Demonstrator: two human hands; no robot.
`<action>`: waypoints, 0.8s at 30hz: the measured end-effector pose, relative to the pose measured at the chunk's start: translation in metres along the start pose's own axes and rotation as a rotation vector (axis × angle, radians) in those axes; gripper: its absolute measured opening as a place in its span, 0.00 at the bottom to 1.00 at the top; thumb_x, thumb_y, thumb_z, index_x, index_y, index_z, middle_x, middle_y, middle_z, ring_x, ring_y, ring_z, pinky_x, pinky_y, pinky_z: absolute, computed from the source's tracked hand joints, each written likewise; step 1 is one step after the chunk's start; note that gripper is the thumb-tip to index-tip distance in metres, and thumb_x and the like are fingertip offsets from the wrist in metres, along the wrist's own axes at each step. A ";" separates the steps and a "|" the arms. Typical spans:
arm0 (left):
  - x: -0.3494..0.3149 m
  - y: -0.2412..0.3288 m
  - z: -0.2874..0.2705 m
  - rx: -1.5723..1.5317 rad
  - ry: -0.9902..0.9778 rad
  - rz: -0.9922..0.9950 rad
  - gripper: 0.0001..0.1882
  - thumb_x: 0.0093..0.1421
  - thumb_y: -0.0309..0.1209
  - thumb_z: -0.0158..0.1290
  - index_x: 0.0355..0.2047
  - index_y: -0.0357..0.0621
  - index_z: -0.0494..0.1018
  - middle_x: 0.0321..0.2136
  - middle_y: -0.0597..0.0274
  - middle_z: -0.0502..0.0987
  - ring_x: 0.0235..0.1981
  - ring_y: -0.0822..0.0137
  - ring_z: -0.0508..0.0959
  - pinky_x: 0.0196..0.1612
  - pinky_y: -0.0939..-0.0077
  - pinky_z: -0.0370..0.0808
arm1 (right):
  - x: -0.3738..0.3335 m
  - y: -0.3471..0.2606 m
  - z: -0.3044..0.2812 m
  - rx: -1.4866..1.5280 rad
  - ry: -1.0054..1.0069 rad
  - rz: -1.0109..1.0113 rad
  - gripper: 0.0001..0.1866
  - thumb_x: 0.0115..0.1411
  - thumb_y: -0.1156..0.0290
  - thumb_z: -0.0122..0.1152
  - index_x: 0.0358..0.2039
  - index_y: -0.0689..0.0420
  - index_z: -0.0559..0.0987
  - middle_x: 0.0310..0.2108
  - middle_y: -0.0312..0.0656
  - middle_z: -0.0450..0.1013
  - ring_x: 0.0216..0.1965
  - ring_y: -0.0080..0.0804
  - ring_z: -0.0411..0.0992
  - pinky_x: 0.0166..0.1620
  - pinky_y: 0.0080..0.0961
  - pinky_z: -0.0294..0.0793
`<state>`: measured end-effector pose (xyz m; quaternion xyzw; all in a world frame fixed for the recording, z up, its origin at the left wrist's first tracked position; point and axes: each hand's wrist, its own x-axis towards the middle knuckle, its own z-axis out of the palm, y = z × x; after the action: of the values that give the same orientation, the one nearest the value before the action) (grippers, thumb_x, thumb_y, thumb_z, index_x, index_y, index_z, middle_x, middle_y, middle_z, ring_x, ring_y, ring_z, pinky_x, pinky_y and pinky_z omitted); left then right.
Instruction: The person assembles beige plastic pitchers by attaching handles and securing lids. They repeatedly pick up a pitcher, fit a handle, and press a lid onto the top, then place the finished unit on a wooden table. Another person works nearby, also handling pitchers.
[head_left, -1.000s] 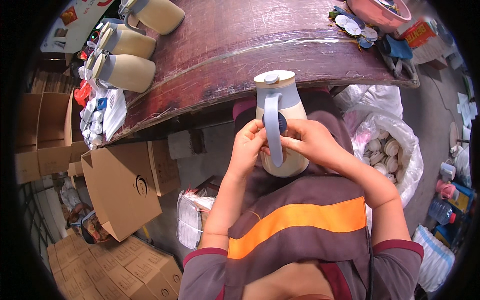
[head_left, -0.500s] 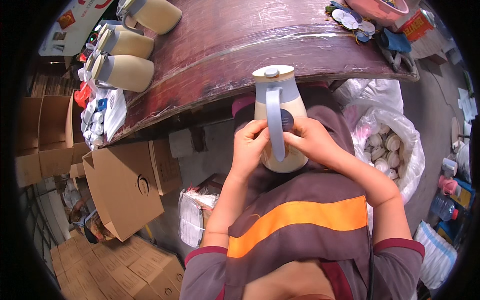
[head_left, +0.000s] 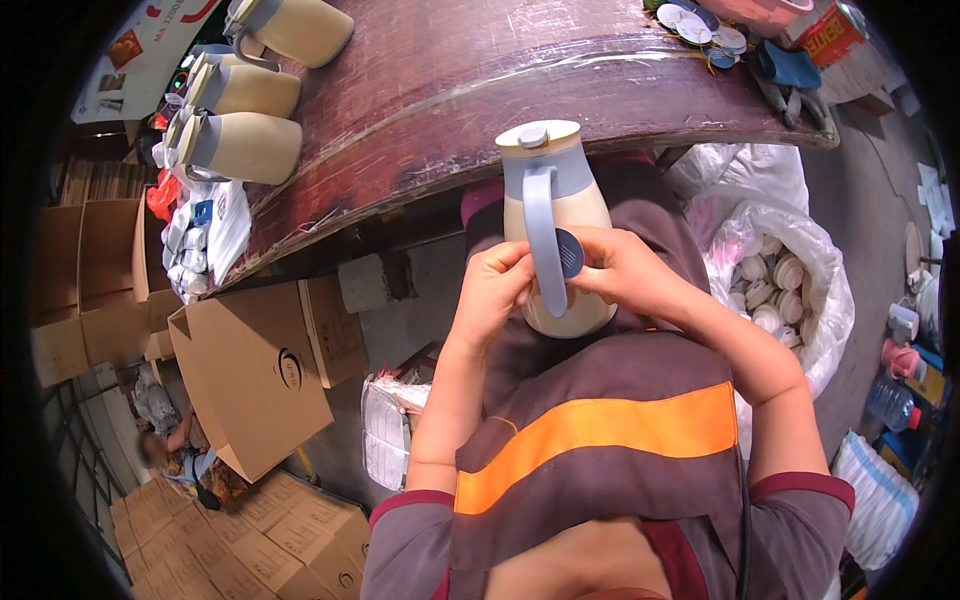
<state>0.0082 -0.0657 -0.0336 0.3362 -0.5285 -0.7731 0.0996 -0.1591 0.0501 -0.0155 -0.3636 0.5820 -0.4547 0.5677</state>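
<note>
The grey handle (head_left: 542, 230) hides part of the dark disc (head_left: 572, 254), its markings too small to read. The view's top crops the pink basin (head_left: 768, 14); a co-worker (head_left: 204, 470) is blurred.

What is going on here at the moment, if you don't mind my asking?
A person in an apron has both hands at the handle of a cream jug over the lap. The right hand is at a round dark tag by the handle; the left hand is on its other side. Exactly what the fingers grip is partly hidden. More jugs are on the table, to the left.
</note>
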 end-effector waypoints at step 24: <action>-0.003 -0.004 0.009 -0.405 0.337 0.211 0.08 0.63 0.33 0.55 0.29 0.48 0.69 0.19 0.74 0.68 0.18 0.82 0.66 0.21 0.88 0.63 | -0.002 0.001 -0.013 0.895 -0.181 -0.201 0.08 0.58 0.67 0.58 0.33 0.58 0.75 0.34 0.41 0.74 0.44 0.31 0.70 0.53 0.30 0.63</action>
<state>0.0050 -0.0558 -0.0338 0.3763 -0.3714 -0.7815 0.3313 -0.1717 0.0542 -0.0166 -0.1758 0.2386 -0.6805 0.6702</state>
